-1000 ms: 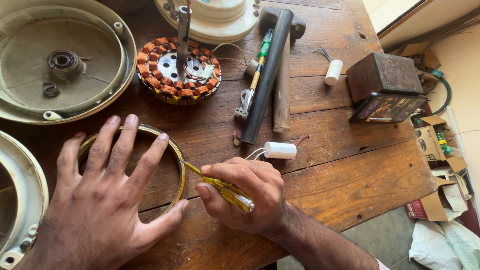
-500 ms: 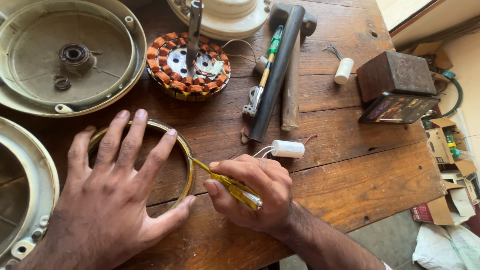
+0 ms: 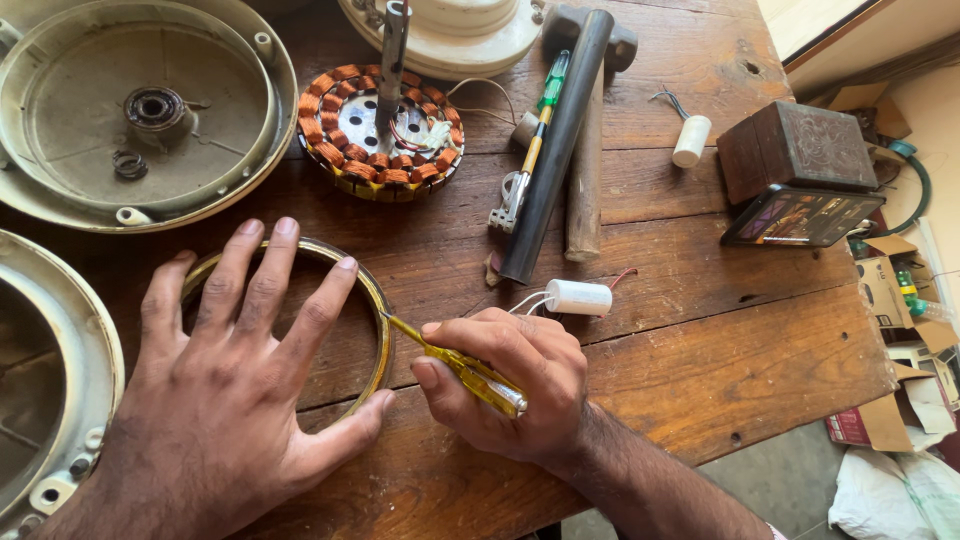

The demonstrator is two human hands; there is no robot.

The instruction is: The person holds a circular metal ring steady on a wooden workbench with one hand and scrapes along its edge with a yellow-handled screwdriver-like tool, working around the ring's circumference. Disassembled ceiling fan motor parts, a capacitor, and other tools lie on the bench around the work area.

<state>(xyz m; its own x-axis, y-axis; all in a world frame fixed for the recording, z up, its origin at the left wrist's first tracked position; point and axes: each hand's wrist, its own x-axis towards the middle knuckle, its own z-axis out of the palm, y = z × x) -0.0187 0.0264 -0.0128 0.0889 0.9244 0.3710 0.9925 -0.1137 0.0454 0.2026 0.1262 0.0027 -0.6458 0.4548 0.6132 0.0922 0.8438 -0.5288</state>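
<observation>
Head view, looking down on a worn wooden counter [image 3: 700,360]: the right hand [image 3: 510,385] has its grip pressed together around a yellow-handled screwdriver [image 3: 470,375], thumb and fingers pinching the handle. The thin shaft runs up and to the left out of that grip, and its tip touches the right-hand edge of a brass-coloured ring [image 3: 375,300] lying flat on the wood. The left hand [image 3: 220,400] lies flat on that ring, fingers spread wide and closed on nothing; the thumb reaches toward the right hand's grip, nearly touching it.

Just beyond the right hand's knuckles lies a small white capacitor [image 3: 578,297] with thin wires. Farther off in the same direction lie a dark hammer [image 3: 560,150] and a green-handled tester [image 3: 535,130], side by side. Beyond the left hand's fingertips stands a copper-wound stator [image 3: 345,150] on its shaft, with a round cream fan cover [image 3: 150,120] beside it. Well off to the right of the grip sits a brown box [image 3: 795,145].
</observation>
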